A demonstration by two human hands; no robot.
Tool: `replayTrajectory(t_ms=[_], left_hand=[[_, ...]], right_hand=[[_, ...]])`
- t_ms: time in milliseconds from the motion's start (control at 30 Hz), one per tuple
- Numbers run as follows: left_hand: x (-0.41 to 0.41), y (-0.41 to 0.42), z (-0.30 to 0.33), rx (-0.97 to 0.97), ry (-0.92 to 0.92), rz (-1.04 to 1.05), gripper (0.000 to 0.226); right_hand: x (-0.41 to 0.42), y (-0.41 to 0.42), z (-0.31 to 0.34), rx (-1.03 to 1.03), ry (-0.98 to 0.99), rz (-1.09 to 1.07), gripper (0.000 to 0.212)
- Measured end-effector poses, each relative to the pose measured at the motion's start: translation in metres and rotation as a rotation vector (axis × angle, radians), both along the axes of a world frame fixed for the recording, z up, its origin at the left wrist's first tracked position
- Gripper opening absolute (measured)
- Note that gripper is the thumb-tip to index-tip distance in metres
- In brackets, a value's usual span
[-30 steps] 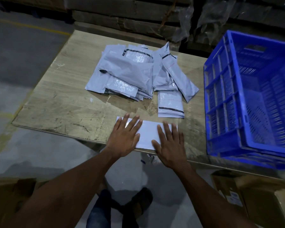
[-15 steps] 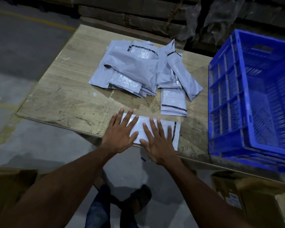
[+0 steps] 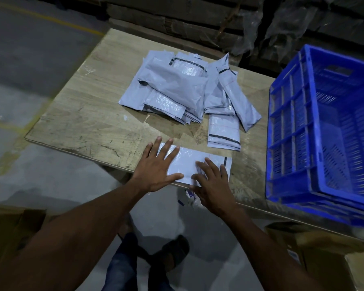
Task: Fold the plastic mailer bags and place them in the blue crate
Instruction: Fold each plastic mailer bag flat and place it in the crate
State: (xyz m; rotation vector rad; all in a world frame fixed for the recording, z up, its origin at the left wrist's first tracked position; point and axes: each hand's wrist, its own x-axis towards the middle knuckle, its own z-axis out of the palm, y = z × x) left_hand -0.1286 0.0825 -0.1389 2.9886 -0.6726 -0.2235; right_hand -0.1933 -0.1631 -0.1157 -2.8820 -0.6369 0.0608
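Note:
A folded grey mailer bag (image 3: 189,162) lies flat at the table's near edge, its black strip at the right end. My left hand (image 3: 158,166) presses on its left part with fingers spread and straight. My right hand (image 3: 213,181) lies flat on its right part, palm past the table edge. A loose pile of grey mailer bags (image 3: 177,91) sits at the middle of the table, with a small folded stack (image 3: 224,132) beside it. The blue crate (image 3: 328,131) stands at the table's right side, open side facing me.
The wooden table (image 3: 88,120) has a worn top. Cardboard boxes (image 3: 324,259) sit on the floor at the lower right and lower left. Stacked cartons and plastic wrap stand behind the table. My feet show below the table edge.
My right hand slid left, then back toward the right along the bag, uncovering its black-striped right end. My left hand stayed pressed on the left part.

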Motion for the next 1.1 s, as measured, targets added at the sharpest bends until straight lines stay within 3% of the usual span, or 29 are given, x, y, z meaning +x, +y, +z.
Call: replayTrajectory(t_ms=[167,300,467,633,767,867,1000,1100], left_hand=[[-0.002,-0.001,0.002,-0.002,0.004,0.002,0.095],[-0.003,-0.002,0.003,-0.018,0.004,0.009,0.096],[-0.009,0.008,0.005,-0.196,-0.106,-0.114,0.095],[-0.008,0.010,-0.005,-0.193,-0.176,-0.172,0.061],[-0.004,0.012,-0.009,-0.272,-0.125,-0.116,0.055],[-0.003,0.012,-0.008,-0.286,-0.086,-0.131,0.055],[-0.003,0.014,-0.008,-0.348,-0.078,-0.120,0.056],[-0.007,0.009,-0.004,-0.497,-0.068,0.049,0.076]], right_hand=[[0.000,0.000,-0.001,0.099,-0.033,-0.029,0.016],[0.003,0.003,0.006,0.065,-0.081,-0.012,0.008],[0.014,0.009,0.009,0.019,-0.108,-0.087,0.010],[0.021,0.004,0.026,0.157,-0.107,-0.162,0.007],[0.007,0.001,0.038,0.067,-0.250,0.141,0.029],[0.001,0.002,0.036,-0.042,-0.270,0.429,0.030],[0.024,0.004,0.028,-0.136,-0.204,0.499,0.018],[0.040,0.001,0.045,-0.007,-0.204,0.433,0.033]])
